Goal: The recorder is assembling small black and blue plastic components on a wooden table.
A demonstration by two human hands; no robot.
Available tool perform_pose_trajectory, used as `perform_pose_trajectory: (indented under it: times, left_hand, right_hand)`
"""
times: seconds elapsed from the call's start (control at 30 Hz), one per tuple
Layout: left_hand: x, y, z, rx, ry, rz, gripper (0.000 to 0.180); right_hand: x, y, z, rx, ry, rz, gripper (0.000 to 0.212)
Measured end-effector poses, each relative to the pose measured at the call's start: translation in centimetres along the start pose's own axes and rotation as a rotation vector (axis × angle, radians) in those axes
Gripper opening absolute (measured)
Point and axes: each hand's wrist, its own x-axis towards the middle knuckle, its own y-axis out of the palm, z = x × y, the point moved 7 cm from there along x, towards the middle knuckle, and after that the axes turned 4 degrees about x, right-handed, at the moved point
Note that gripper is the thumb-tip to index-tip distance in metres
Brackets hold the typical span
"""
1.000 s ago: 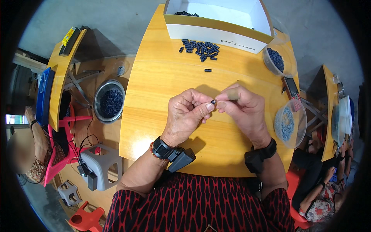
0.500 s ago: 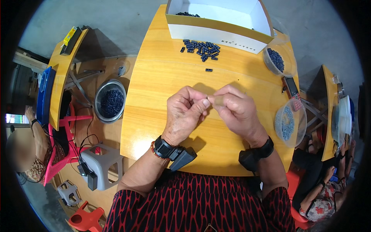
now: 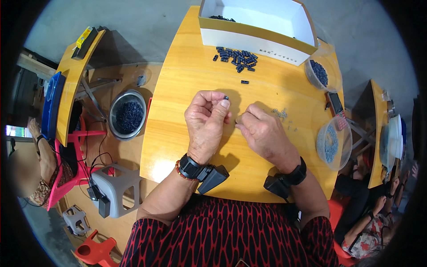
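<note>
My left hand (image 3: pixel 205 122) pinches a small dark cylindrical piece (image 3: pixel 226 97) between thumb and forefinger, its end poking up past the fingertips. To its right, a little apart, my right hand (image 3: pixel 263 133) is closed in a pinch above the table. A tiny dark tip shows at its fingertips, too small to name. Beyond the right hand lies a scatter of tiny grey-blue parts (image 3: pixel 280 114). One loose dark piece (image 3: pixel 245 82) rests on the wood ahead of both hands, and a pile of similar dark pieces (image 3: pixel 238 58) lies farther back.
A white and gold open box (image 3: pixel 258 46) stands at the table's far edge. Clear plastic tubs of dark pieces (image 3: pixel 319 73) and grey-blue parts (image 3: pixel 330 143) line the right side, with a red-and-black phone (image 3: pixel 334 103) between. A metal bowl (image 3: pixel 127 115) sits left of the table; people sit at both sides.
My hands, fingertips together before, have come apart. The left has tilted up with the dark piece; the right has moved lower, uncovering the scattered grey-blue parts.
</note>
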Motion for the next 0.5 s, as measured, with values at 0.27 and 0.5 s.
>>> perform_pose_trajectory:
  times: [0.27,0.5]
  left_hand:
    - [-0.3,0.8,0.6,-0.047,-0.143,0.101,0.011]
    - [-0.6,1.9,1.2,-0.077,-0.169,0.278,0.009]
  right_hand:
    - [-0.1,-1.4,-0.8,0.243,0.065,-0.1,0.012]
    - [-0.6,-2.4,-4.1,0.905,0.501,-0.176,0.012]
